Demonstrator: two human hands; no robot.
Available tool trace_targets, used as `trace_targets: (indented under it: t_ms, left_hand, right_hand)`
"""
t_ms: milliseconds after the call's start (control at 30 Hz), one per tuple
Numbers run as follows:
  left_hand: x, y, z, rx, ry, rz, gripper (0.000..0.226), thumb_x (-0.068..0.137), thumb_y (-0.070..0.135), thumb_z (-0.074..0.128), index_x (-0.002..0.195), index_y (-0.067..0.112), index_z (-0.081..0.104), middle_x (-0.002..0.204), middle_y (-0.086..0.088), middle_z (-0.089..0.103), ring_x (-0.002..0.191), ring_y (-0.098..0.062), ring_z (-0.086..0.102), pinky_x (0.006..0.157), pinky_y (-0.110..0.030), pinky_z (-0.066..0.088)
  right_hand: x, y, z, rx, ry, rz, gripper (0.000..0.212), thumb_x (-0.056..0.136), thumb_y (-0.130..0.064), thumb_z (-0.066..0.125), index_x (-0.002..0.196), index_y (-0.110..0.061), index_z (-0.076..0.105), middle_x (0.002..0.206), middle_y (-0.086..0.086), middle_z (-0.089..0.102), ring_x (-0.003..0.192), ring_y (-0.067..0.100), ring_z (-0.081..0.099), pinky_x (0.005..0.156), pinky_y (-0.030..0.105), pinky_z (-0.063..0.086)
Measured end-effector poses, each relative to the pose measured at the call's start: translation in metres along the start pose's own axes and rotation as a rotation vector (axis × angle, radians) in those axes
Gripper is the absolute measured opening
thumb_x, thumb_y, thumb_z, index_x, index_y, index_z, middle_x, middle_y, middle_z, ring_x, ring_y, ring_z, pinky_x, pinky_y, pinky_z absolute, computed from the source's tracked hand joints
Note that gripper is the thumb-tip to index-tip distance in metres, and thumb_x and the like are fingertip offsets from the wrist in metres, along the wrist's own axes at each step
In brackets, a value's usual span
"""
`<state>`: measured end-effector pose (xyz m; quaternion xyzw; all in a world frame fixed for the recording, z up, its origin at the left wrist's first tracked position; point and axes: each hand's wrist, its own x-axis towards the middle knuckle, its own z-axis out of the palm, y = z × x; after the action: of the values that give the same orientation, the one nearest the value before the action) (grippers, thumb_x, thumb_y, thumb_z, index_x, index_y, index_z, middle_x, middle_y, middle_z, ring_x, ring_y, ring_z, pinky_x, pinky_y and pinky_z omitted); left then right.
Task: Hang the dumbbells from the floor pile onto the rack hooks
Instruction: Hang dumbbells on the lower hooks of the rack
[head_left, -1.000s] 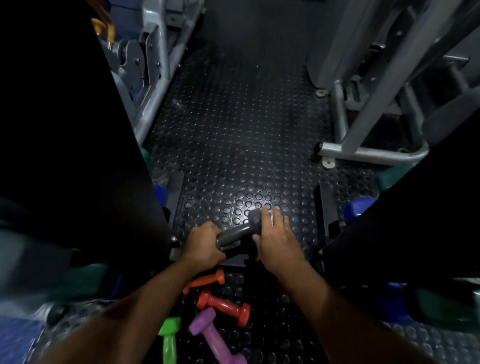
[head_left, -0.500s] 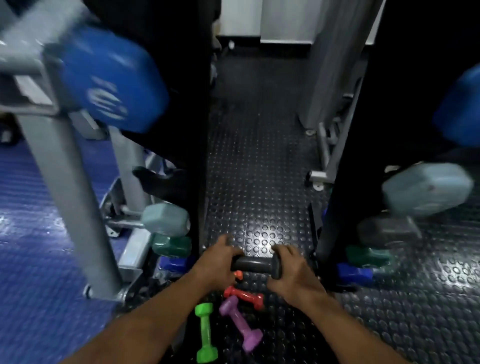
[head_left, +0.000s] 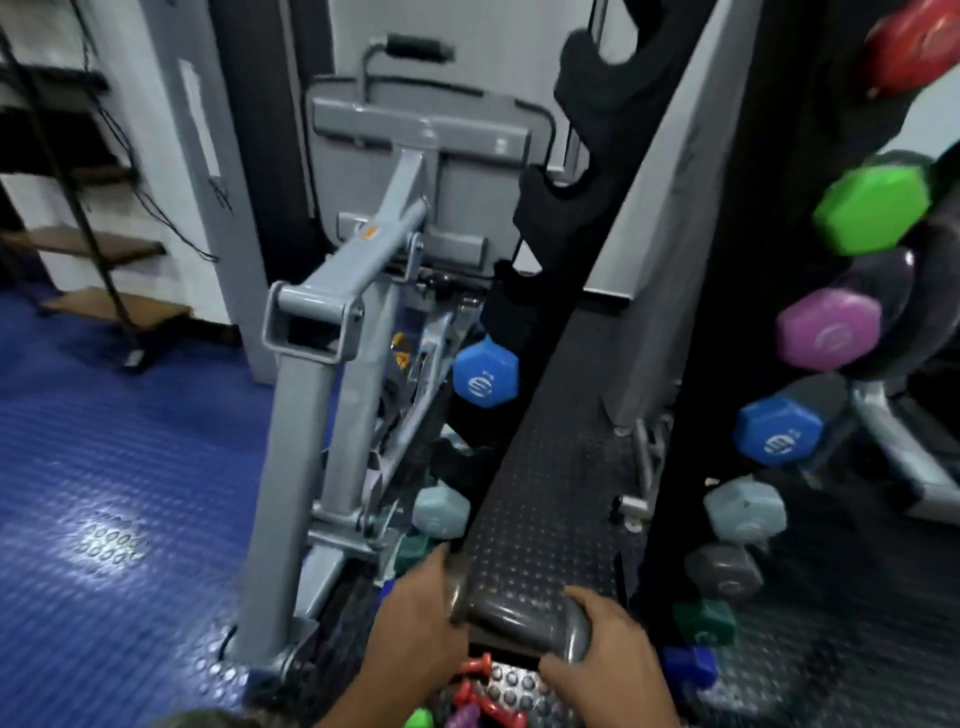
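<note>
Both hands hold a dark grey dumbbell (head_left: 519, 621) level, low in the view. My left hand (head_left: 418, 618) grips its left end and my right hand (head_left: 602, 652) grips its right end. It hangs between the two black rack uprights (head_left: 576, 218). Empty black hooks (head_left: 540, 202) show on the left upright, higher up. Coloured dumbbells hang on the right side: green (head_left: 870, 210), purple (head_left: 828, 330), blue (head_left: 779, 431). The floor pile of small red (head_left: 475, 675), green and purple dumbbells lies under my hands.
A grey gym machine frame (head_left: 311, 338) stands close at the left. A blue dumbbell (head_left: 485, 376) and pale ones hang on the left upright. Blue studded floor (head_left: 114, 467) spreads left, black studded matting (head_left: 545, 493) runs ahead between the uprights.
My head has tilted up, so more of the rack and its hung dumbbells shows. Both hands have lifted the grey dumbbell from the floor pile and hold it level.
</note>
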<state>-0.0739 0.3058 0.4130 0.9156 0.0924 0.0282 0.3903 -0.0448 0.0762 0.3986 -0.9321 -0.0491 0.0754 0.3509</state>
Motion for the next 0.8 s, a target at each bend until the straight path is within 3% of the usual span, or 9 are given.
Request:
trace_targets:
  t_ms: [100, 133, 200, 333, 467, 567, 667, 800]
  left_hand:
    - [-0.010, -0.009, -0.021, -0.084, 0.023, -0.048, 0.049, 0.076, 0.028, 0.069, 0.123, 0.037, 0.061, 0.090, 0.016, 0.070, 0.087, -0.011, 0.069, 0.076, -0.026, 0.050]
    - [-0.012, -0.011, -0.027, -0.099, 0.026, -0.054, 0.041, 0.074, 0.028, 0.069, 0.114, 0.038, 0.063, 0.078, 0.020, 0.063, 0.073, -0.004, 0.062, 0.071, -0.027, 0.050]
    - [-0.013, -0.014, -0.038, -0.106, 0.036, -0.069, 0.039, 0.073, 0.028, 0.068, 0.110, 0.037, 0.066, 0.071, 0.024, 0.055, 0.066, -0.001, 0.051, 0.067, -0.026, 0.046]
    - [-0.007, -0.024, -0.051, -0.133, 0.015, -0.079, 0.056, 0.072, 0.026, 0.068, 0.128, 0.030, 0.065, 0.097, 0.012, 0.071, 0.089, -0.014, 0.066, 0.079, -0.025, 0.050]
    - [-0.007, -0.030, -0.060, -0.133, -0.011, -0.083, 0.056, 0.077, 0.020, 0.075, 0.132, 0.023, 0.064, 0.114, 0.001, 0.073, 0.103, -0.018, 0.067, 0.083, -0.022, 0.049]
    - [-0.007, -0.035, -0.061, -0.103, -0.008, -0.085, 0.050, 0.077, 0.017, 0.076, 0.126, 0.017, 0.065, 0.110, -0.003, 0.073, 0.101, -0.023, 0.068, 0.075, -0.024, 0.044]
    - [-0.005, -0.040, -0.059, -0.066, 0.015, -0.089, 0.052, 0.070, 0.017, 0.076, 0.121, 0.022, 0.065, 0.103, -0.001, 0.072, 0.095, -0.023, 0.068, 0.075, -0.028, 0.051]
    - [0.000, -0.043, -0.059, -0.038, 0.058, -0.092, 0.062, 0.071, 0.014, 0.079, 0.130, 0.021, 0.064, 0.108, -0.002, 0.072, 0.086, -0.015, 0.056, 0.075, -0.024, 0.045]
  right_hand:
    - [-0.011, -0.023, -0.001, -0.043, -0.009, -0.030, 0.090, 0.054, -0.056, 0.071, 0.141, -0.040, 0.056, 0.135, -0.016, 0.058, 0.119, 0.003, 0.058, 0.103, 0.016, 0.043]
    - [-0.013, -0.031, 0.000, -0.047, -0.008, -0.035, 0.088, 0.056, -0.055, 0.072, 0.141, -0.040, 0.055, 0.133, -0.017, 0.058, 0.118, 0.002, 0.057, 0.103, 0.015, 0.043]
    - [-0.016, -0.041, 0.002, -0.055, 0.001, -0.050, 0.085, 0.058, -0.052, 0.074, 0.140, -0.044, 0.055, 0.128, -0.021, 0.057, 0.114, -0.001, 0.056, 0.101, 0.014, 0.043]
    - [-0.016, -0.054, 0.015, -0.080, -0.078, -0.052, 0.084, 0.059, -0.052, 0.074, 0.141, -0.047, 0.058, 0.119, -0.021, 0.054, 0.109, 0.001, 0.059, 0.098, 0.016, 0.046]
    - [-0.013, -0.062, 0.023, -0.146, -0.134, -0.039, 0.080, 0.061, -0.052, 0.075, 0.138, -0.038, 0.063, 0.118, -0.016, 0.055, 0.106, 0.003, 0.059, 0.089, 0.014, 0.045]
    - [-0.010, -0.063, 0.029, -0.177, -0.118, -0.039, 0.075, 0.066, -0.045, 0.080, 0.138, -0.033, 0.064, 0.118, -0.012, 0.056, 0.104, 0.003, 0.058, 0.085, 0.012, 0.042]
    - [-0.007, -0.063, 0.034, -0.183, -0.115, -0.034, 0.074, 0.069, -0.044, 0.080, 0.140, -0.035, 0.061, 0.119, -0.010, 0.056, 0.107, 0.007, 0.057, 0.091, 0.021, 0.045]
    - [-0.003, -0.066, 0.032, -0.189, -0.128, -0.058, 0.074, 0.064, -0.053, 0.072, 0.137, -0.042, 0.062, 0.113, -0.014, 0.055, 0.102, 0.007, 0.059, 0.093, 0.028, 0.051]
